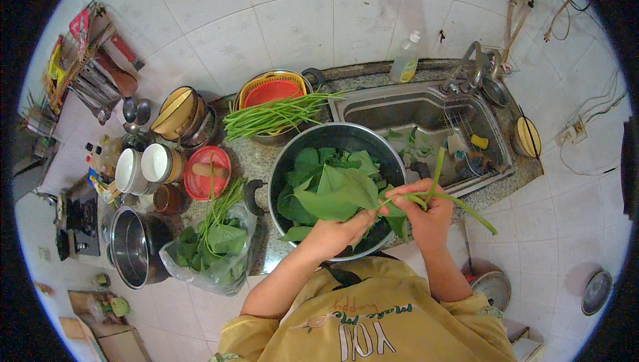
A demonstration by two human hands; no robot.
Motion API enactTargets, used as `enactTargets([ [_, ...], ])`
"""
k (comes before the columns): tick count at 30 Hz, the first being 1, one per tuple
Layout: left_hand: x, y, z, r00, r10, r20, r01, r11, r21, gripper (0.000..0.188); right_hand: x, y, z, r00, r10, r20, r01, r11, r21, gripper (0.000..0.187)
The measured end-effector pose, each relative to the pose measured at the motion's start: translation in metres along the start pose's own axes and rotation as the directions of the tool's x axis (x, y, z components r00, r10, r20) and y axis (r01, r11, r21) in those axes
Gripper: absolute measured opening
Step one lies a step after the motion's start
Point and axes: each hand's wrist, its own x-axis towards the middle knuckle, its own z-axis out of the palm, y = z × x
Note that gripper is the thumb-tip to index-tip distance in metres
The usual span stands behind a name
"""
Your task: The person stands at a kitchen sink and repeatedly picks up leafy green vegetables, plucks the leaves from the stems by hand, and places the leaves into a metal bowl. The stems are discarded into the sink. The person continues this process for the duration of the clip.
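My left hand (pixel 341 232) is closed on the leaf end of a leafy green (pixel 341 194), whose broad leaves spread over a large metal pot (pixel 403 192). My right hand (pixel 426 219) pinches the green stems (pixel 466 210) just to the right, above the pot's rim, and the stem ends stick out past the fingers. Many loose green leaves (pixel 303 179) lie inside the pot. Behind it, a bundle of long peeled-looking stems (pixel 273 117) rests across a yellow basket (pixel 249 87) with a red basin (pixel 273 91) in it.
At the left, a clear plastic bag (pixel 233 282) holds more leafy stems, beside an empty steel pot (pixel 131 255). White bowls (pixel 128 172) and a red colander (pixel 194 185) stand behind. A sink (pixel 426 105) with a faucet (pixel 474 62) lies right, a soap bottle (pixel 405 59) behind it.
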Motion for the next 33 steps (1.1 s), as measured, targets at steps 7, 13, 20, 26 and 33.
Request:
enactTargets([
  [7,0.005,-0.025,-0.01,0.996,-0.043,0.074,0.064,0.948,-0.312,0.013,0.0,-0.003,0.005,0.993,0.061,-0.102,-0.053,0.995,0.079,0.011],
  [13,-0.005,-0.002,-0.007,0.999,0.034,-0.021,-0.039,0.957,-0.287,0.018,0.004,-0.004,-0.001,0.998,0.028,-0.064,-0.031,0.998,-0.058,0.011],
  [20,-0.004,-0.012,-0.022,0.992,0.076,-0.099,-0.111,0.901,-0.42,0.031,0.006,-0.008,0.0,0.995,0.0,-0.097,-0.005,0.999,-0.052,0.01],
  [26,-0.005,-0.02,-0.027,0.958,0.093,-0.271,-0.166,0.951,-0.26,0.027,0.008,-0.003,-0.004,0.993,-0.081,-0.081,0.083,0.996,0.022,0.01],
  [33,-0.007,-0.022,-0.04,0.939,0.194,-0.284,-0.244,0.958,-0.151,0.024,0.006,-0.007,-0.008,0.989,-0.012,-0.15,0.022,0.998,0.062,0.01],
])
